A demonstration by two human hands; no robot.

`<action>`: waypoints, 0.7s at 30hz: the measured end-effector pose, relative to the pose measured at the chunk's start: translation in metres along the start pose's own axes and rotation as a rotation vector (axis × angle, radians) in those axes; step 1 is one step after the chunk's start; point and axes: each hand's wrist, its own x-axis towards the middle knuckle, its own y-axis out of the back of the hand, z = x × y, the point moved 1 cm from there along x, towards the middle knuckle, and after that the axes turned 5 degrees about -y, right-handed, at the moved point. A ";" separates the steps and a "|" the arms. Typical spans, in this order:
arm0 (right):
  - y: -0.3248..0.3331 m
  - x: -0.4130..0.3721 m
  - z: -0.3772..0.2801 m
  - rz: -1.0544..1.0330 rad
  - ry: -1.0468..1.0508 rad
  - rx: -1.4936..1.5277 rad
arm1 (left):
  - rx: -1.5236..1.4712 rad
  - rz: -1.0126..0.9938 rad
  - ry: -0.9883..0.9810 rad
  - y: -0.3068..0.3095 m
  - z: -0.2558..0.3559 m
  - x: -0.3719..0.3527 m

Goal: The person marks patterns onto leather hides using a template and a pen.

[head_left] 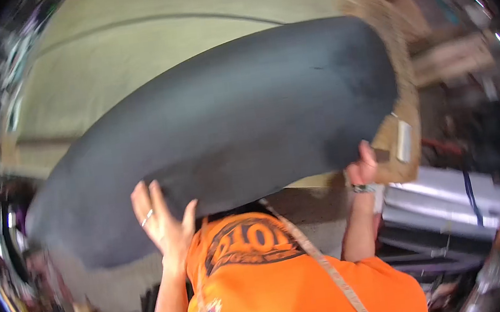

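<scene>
A large dark grey piece with rounded ends and a smooth, leather-like surface (244, 107) stretches across the view, lying at a slant over the table (92, 69). Spread fingers of my left hand (161, 218) rest flat on its near part, the thumb held apart; a ring shows on one finger. At the near right edge of the grey piece, my right hand (363, 167) grips it with the thumb up and the other fingers largely hidden. The piece's left end reaches past the table's near edge.
A measuring tape (320, 259) hangs over my orange shirt (291, 299). Silver-grey rolls or folded material (446, 195) lie at the right, below the table corner. A small white object (404, 141) is at that corner. A dark curved line (172, 17) crosses the tabletop.
</scene>
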 end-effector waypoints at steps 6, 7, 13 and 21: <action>-0.061 -0.009 -0.008 -0.236 -0.052 0.155 | -0.002 0.026 -0.167 -0.006 0.018 0.055; -0.064 -0.007 -0.007 -0.245 -0.051 0.162 | -0.015 -0.057 -0.200 -0.003 0.038 0.081; -0.096 -0.013 -0.003 -0.150 -0.031 0.171 | -0.086 -0.149 -0.722 -0.087 0.152 0.218; -0.130 -0.008 0.005 0.041 0.009 0.123 | -0.135 -0.159 -0.692 -0.131 0.198 0.280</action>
